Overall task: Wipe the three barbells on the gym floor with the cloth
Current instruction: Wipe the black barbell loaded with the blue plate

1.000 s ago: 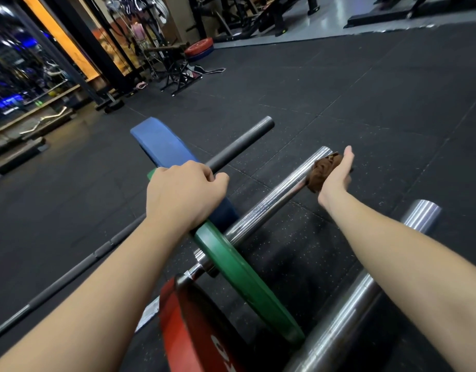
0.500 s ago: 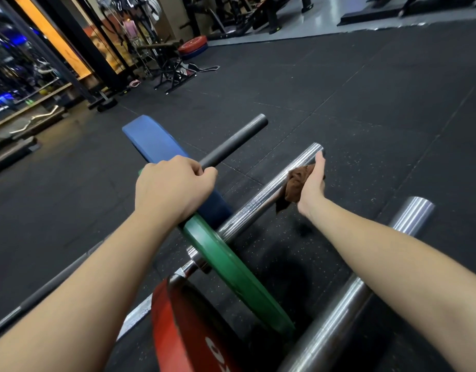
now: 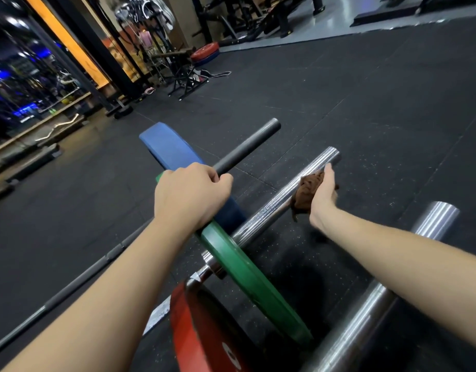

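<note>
We see the left hand (image 3: pixel 190 196) curled over the top rim of the green plate (image 3: pixel 247 269), knuckles up. Its fingertips fold out of sight over the far edge, and the hand hides where that rim meets the blue plate (image 3: pixel 170 149) behind it.

The right hand (image 3: pixel 322 194) holds the brown cloth (image 3: pixel 305 193) bunched in its palm against the ribbed chrome sleeve of the middle barbell (image 3: pixel 271 208), near the sleeve's free end. The thumb lies along the sleeve. The fingers are tucked under cloth and bar, so we cannot tell how far they close round the steel.

The black barbell (image 3: pixel 247 146) lies beyond. Its shaft runs off to the lower left, and the left forearm covers its middle. The nearest barbell (image 3: pixel 430 224) shows a smooth chrome sleeve, crossed by the right forearm and cut off at the bottom edge. Its red plate (image 3: pixel 194 326) is also cropped there, and its white lettering is unreadable.

All three bars rest on the dark rubber floor (image 3: pixel 365 116). The racks and gear far behind are blurred.
</note>
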`<state>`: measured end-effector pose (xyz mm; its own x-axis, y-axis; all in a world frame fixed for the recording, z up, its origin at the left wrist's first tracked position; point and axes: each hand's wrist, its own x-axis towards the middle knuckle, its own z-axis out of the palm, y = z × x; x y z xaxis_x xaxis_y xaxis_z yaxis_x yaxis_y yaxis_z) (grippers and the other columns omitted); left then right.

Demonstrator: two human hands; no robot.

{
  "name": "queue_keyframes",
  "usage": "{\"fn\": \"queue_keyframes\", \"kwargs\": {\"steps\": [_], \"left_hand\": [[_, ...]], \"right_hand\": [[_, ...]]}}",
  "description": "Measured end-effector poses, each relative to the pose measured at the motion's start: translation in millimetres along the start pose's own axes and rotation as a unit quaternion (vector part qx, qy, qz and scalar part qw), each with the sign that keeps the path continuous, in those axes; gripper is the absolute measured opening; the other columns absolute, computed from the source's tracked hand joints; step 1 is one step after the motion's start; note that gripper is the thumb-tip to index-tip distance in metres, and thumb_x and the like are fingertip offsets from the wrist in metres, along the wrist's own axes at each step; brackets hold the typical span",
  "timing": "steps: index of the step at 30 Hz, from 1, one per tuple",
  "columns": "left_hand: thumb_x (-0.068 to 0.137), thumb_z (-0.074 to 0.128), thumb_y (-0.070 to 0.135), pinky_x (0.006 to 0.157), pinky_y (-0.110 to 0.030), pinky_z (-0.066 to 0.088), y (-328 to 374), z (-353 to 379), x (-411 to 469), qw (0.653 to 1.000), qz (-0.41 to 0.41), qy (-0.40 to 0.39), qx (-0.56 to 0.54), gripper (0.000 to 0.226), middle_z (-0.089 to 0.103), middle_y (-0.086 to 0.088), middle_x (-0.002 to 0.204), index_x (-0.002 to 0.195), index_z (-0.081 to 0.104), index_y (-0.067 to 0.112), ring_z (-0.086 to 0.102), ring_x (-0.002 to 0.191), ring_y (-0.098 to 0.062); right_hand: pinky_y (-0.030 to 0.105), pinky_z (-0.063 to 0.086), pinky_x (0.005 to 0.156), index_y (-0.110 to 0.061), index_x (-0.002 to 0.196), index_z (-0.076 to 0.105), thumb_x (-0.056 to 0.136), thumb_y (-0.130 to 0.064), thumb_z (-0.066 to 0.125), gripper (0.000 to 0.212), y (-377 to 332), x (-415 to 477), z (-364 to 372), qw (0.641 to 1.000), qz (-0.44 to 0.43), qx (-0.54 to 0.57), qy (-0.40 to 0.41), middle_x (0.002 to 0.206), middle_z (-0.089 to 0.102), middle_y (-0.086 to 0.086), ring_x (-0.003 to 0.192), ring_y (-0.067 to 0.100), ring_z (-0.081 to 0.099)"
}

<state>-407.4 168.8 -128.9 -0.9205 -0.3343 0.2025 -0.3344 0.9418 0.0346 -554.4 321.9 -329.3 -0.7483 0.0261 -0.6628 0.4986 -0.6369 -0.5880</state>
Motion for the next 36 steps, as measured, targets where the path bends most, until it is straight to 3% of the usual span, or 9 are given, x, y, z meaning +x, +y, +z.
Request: {"fn": "queue_keyframes", "kwargs": {"steps": [10, 14, 15, 19, 23, 27, 31, 34, 36], "left_hand": [[0.086, 0.037, 0.044, 0.073, -0.033, 0.051, -3.8, 0.9, 5.8, 1.000, -0.002, -0.001, 0.009, 0.044, 0.073, 0.000, 0.067, 0.078, 0.069, 0.014, 0.066, 0.078, -0.027], [0.085, 0.038, 0.042, 0.075, -0.034, 0.052, -0.2, 0.7, 0.6, 1.000, 0.005, 0.007, 0.011, 0.043, 0.073, -0.001, 0.067, 0.078, 0.069, 0.013, 0.066, 0.079, -0.027], [0.086, 0.039, 0.042, 0.076, -0.035, 0.053, 0.1, 0.3, 0.1, 1.000, 0.005, 0.010, 0.014, 0.043, 0.073, -0.001, 0.067, 0.078, 0.069, 0.013, 0.065, 0.079, -0.028], [0.088, 0.041, 0.039, 0.075, -0.034, 0.051, 0.6, -0.7, 1.1, 1.000, 0.009, 0.007, 0.020, 0.040, 0.074, -0.002, 0.069, 0.078, 0.069, 0.012, 0.067, 0.080, -0.028], [0.082, 0.036, 0.042, 0.073, -0.035, 0.053, -2.6, 0.8, 4.1, 1.000, 0.002, 0.005, 0.021, 0.044, 0.073, -0.002, 0.069, 0.076, 0.068, 0.013, 0.067, 0.079, -0.029], [0.073, 0.030, 0.047, 0.075, -0.036, 0.054, -3.7, 1.5, 6.6, 1.000, -0.013, 0.002, 0.013, 0.051, 0.072, 0.000, 0.067, 0.077, 0.068, 0.014, 0.065, 0.078, -0.029], [0.074, 0.030, 0.046, 0.074, -0.036, 0.055, -2.6, 1.0, 5.2, 1.000, -0.014, 0.002, 0.010, 0.051, 0.072, 0.000, 0.067, 0.076, 0.068, 0.013, 0.066, 0.077, -0.028], [0.074, 0.029, 0.046, 0.072, -0.037, 0.056, -0.9, -0.2, 2.4, 1.000, -0.010, 0.005, 0.012, 0.051, 0.072, -0.001, 0.066, 0.075, 0.068, 0.013, 0.066, 0.074, -0.028], [0.075, 0.030, 0.045, 0.073, -0.038, 0.056, -0.2, -0.4, 0.5, 1.000, -0.005, 0.005, 0.013, 0.049, 0.072, -0.001, 0.067, 0.074, 0.068, 0.013, 0.066, 0.074, -0.029]], "right_hand": [[0.049, 0.040, 0.113, -0.026, 0.139, 0.055, 0.070, -0.087, 0.060, 0.092, -20.5, 2.4, -1.4, 1.000, -0.016, 0.003, -0.020, 0.106, 0.063, -0.005, 0.107, 0.024, 0.062], [0.023, 0.049, 0.066, -0.021, 0.115, 0.064, 0.077, -0.083, 0.061, 0.073, -39.3, 3.7, -6.3, 0.999, -0.042, 0.014, -0.018, 0.059, 0.056, -0.009, 0.050, 0.010, 0.052], [0.024, 0.050, 0.067, -0.021, 0.115, 0.065, 0.079, -0.082, 0.059, 0.071, -37.3, 2.6, -6.8, 0.999, -0.038, 0.014, -0.021, 0.063, 0.059, -0.008, 0.051, 0.011, 0.053], [0.048, 0.042, 0.112, -0.021, 0.142, 0.054, 0.078, -0.086, 0.051, 0.092, -2.0, -4.9, -3.4, 0.999, 0.003, -0.029, -0.031, 0.125, 0.068, 0.003, 0.109, 0.027, 0.066], [0.047, 0.057, 0.090, -0.019, 0.128, 0.066, 0.063, -0.096, 0.047, 0.102, 45.9, -20.1, -3.1, 0.991, 0.057, -0.089, -0.081, 0.110, 0.074, 0.007, 0.095, 0.031, 0.073], [0.059, 0.052, 0.100, -0.015, 0.103, 0.074, 0.078, -0.090, 0.045, 0.084, 39.7, -20.1, -3.0, 0.985, 0.067, -0.082, -0.138, 0.097, 0.075, 0.009, 0.095, 0.033, 0.070], [0.047, 0.055, 0.094, -0.017, 0.120, 0.069, 0.069, -0.094, 0.050, 0.094, 20.6, -18.3, -3.9, 0.992, 0.025, -0.074, -0.100, 0.103, 0.077, 0.007, 0.092, 0.028, 0.074], [0.041, 0.054, 0.094, -0.021, 0.117, 0.064, 0.079, -0.081, 0.057, 0.072, 8.5, -20.5, -3.6, 0.996, -0.006, -0.043, -0.076, 0.101, 0.075, 0.004, 0.090, 0.024, 0.073], [0.036, 0.055, 0.083, -0.019, 0.100, 0.064, 0.084, -0.067, 0.059, 0.050, 8.0, -21.1, -5.5, 0.996, -0.023, -0.042, -0.079, 0.086, 0.074, 0.001, 0.075, 0.019, 0.072]]}}
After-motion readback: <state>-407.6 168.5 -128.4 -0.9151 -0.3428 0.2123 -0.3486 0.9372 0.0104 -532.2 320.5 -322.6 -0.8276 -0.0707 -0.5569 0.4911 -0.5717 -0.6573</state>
